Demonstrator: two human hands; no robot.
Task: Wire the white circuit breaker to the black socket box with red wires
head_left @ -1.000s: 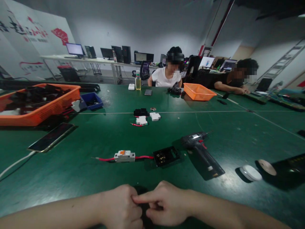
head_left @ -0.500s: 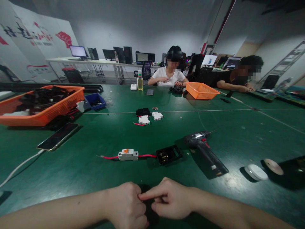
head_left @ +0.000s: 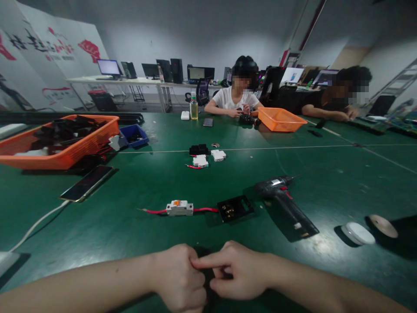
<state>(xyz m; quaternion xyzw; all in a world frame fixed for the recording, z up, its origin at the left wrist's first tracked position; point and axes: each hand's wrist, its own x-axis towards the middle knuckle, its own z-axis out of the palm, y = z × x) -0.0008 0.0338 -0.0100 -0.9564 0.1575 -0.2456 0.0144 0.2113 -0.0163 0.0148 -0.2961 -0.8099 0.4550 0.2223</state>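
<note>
My left hand (head_left: 183, 278) is closed into a fist at the near side of the green table, and no object shows in it. My right hand (head_left: 239, 271) rests beside it, index finger stretched out with its tip against the left fist; the other fingers are curled, and nothing is between finger and thumb. Beyond both hands lies a white circuit breaker (head_left: 180, 208) with an orange switch. A red wire (head_left: 205, 210) joins it to a black open box (head_left: 236, 209) with brass-coloured parts inside. Another red wire with a bare end sticks out to the left.
A cordless drill (head_left: 286, 204) lies to the right, near a white round lid (head_left: 357, 234). A phone (head_left: 87, 183) on a white cable is left. Orange baskets (head_left: 61, 163) (head_left: 282, 119), a blue bin (head_left: 134, 135) and more breakers (head_left: 200, 161) lie farther off. Two people sit opposite.
The view has shifted slightly, so things on the table appear a little farther right and higher. My hands keep the same pose. The person opposite in white has raised one hand.
</note>
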